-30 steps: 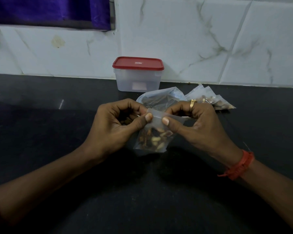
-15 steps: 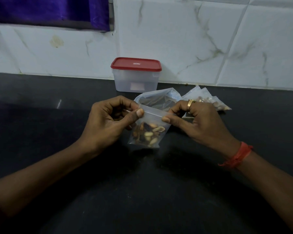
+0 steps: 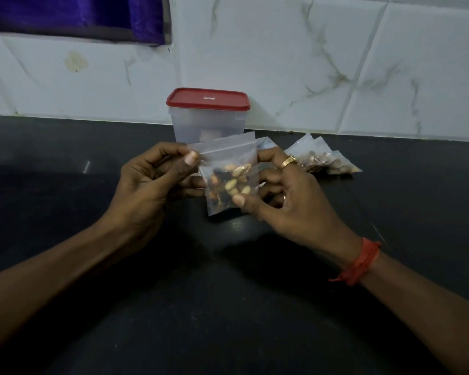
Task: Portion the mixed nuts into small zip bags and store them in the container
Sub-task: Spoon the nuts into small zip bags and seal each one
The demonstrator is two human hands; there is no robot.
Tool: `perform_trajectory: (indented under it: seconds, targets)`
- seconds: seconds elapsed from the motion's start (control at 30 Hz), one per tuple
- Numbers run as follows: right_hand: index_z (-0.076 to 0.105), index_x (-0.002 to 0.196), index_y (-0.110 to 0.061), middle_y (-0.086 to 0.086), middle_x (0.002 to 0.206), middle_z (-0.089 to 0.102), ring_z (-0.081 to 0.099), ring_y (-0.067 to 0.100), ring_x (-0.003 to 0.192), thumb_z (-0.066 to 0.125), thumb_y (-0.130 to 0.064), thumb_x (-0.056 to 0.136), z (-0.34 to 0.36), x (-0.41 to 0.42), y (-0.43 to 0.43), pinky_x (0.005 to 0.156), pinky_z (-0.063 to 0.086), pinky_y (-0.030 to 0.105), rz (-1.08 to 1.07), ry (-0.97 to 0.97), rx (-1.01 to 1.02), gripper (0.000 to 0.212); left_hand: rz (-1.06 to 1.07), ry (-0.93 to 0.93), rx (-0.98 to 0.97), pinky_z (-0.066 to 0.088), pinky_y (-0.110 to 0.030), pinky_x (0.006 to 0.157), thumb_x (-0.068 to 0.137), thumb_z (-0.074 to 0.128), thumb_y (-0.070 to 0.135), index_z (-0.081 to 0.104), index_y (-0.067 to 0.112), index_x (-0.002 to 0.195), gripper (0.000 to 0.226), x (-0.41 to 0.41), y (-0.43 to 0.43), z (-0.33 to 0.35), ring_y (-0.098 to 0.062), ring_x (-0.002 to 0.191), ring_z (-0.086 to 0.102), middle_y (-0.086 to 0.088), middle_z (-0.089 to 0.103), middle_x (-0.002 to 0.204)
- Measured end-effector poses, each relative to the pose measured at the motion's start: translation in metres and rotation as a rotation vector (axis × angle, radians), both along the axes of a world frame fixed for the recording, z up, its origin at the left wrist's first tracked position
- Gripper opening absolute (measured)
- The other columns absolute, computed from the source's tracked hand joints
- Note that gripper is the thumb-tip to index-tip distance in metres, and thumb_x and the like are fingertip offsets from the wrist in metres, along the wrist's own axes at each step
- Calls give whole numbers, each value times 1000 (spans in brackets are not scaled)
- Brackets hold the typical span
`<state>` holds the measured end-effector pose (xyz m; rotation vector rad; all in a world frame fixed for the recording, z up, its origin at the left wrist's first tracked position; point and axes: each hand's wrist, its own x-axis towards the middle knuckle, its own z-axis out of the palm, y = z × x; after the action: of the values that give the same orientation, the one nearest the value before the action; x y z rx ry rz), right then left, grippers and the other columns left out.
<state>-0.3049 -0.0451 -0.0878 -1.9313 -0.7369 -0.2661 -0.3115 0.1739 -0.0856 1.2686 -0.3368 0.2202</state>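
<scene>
A small zip bag [image 3: 228, 158] is held upright just above the black counter [image 3: 228, 307], between both hands and in front of the container [image 3: 209, 123]. The left hand [image 3: 152, 182] pinches the bag's top left corner, at the zip strip, between thumb and forefinger; its other fingers [image 3: 184, 182] curl behind the bag's left edge. The right hand [image 3: 290, 196] grips the lower right part, with the thumb pressed on the front face low down and the curled fingers behind the plastic. The mixed nuts [image 3: 232, 182], pale and dark pieces, sit bunched in the lower half of the bag, and the upper half is flat clear plastic. Whether the zip is closed cannot be told. The container is translucent, wears a red lid [image 3: 207, 100] and stands against the marbled white tile wall [image 3: 309, 63]. To its right, near the wall, a small heap of filled bags [image 3: 322, 161] lies on the counter, well apart from the held bag. The corner of another clear bag [image 3: 264, 144] shows just behind the right hand. A gold ring [image 3: 288, 161] sits on a right finger and a red thread band [image 3: 359, 263] wraps the right wrist. Purple cloth [image 3: 73, 14] hangs at the upper left.
</scene>
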Motion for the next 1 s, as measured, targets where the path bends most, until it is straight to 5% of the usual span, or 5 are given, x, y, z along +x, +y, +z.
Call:
perform_trajectory:
  seconds: [0.17, 0.37, 0.73, 0.9, 1.0]
  targets:
    - [49, 110, -24, 8, 88, 76, 74, 24, 78, 75, -29, 78, 12, 11, -6, 60, 58, 32, -50, 112, 344, 41, 1, -2, 93, 61, -29, 67, 75, 70, 31, 70, 22, 114, 40, 2, 6, -2, -19, 80, 71, -7, 72, 116]
    - [44, 100, -20, 9, 79, 73, 72, 17, 67, 75, -21, 89, 23, 44, -54, 53, 55, 29, -397, 81, 498, 33, 252, -170, 567, 60, -27, 79, 79, 73, 32, 69, 28, 118, 39, 8, 12, -10, -15, 92, 68, 8, 67, 117]
    - [62, 99, -23, 12, 93, 74, 75, 13, 80, 65, -13, 97, -14, 81, -77, 76, 61, 29, -455, 182, 152, 11, 208, -217, 909, 50, -17, 85, 69, 71, 54, 70, 45, 106, 37, 13, 13, -21, -4, 118, 52, 12, 46, 128]
    - [73, 109, -19, 0, 86, 75, 73, 9, 80, 68, -19, 93, -17, 79, -80, 92, 55, 28, -634, -66, -185, 16, 225, -191, 920, 52, -10, 80, 71, 75, 46, 70, 44, 101, 31, 12, 13, -21, 1, 106, 59, 12, 48, 126]
    - [74, 111, -25, 2, 101, 71, 70, 17, 87, 66, -24, 92, -15, 76, -81, 91, 46, 22, -711, -198, -307, 21, 236, -173, 922, 49, -4, 79, 74, 80, 36, 70, 42, 101, 29, 13, 14, -22, 3, 102, 61, 12, 49, 127]
